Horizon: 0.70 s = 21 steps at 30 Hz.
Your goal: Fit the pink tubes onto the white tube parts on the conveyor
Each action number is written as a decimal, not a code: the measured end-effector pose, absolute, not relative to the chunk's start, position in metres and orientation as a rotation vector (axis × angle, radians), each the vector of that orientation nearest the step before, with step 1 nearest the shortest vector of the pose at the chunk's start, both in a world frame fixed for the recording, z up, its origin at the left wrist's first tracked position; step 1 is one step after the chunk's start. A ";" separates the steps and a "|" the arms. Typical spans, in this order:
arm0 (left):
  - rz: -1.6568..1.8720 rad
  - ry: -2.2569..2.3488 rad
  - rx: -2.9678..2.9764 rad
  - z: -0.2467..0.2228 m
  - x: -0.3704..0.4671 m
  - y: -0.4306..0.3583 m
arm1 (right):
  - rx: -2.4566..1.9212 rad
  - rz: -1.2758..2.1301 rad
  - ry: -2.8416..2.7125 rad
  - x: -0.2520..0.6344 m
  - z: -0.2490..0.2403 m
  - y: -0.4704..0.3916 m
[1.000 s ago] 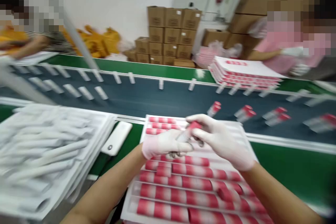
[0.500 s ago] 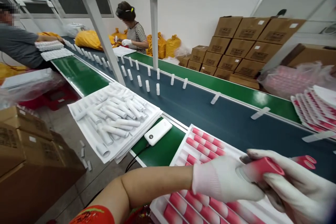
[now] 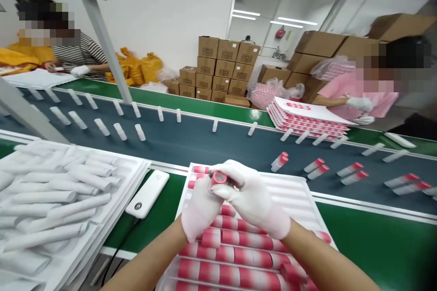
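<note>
Red tube sits in left hand, right hand pinching its rim; a slack grip could drop it.

1. Left hand and right hand, white-gloved, both on one red-and-white tube, red end facing up.
2. Under hands: white tray, rows of red-and-white pieces lying in it.
3. Left of hands: white corded device on green desk; farther left, pile of white tubes.
4. Beyond hands: dark belt; red-tipped tubes on it, to the right.
5. Across belt: striped-shirt person far left, pink-shirt person far right.
</note>
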<state>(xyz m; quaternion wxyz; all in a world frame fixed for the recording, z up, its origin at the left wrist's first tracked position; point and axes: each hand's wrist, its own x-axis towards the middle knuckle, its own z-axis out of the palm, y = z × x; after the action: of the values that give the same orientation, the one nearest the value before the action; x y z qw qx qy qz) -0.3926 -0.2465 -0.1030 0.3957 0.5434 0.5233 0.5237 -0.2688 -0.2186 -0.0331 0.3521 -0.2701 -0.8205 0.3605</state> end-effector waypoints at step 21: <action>0.783 2.564 1.685 -0.083 -0.591 -0.447 | -1.528 0.522 -2.105 -0.224 -0.159 -0.010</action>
<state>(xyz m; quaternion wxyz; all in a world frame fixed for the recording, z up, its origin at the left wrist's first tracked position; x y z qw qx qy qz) -0.5906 -0.4466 -0.0834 -0.0122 0.5321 0.8097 0.2472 -0.2240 -0.0104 -0.1587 0.2419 -0.5590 -0.7697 0.1910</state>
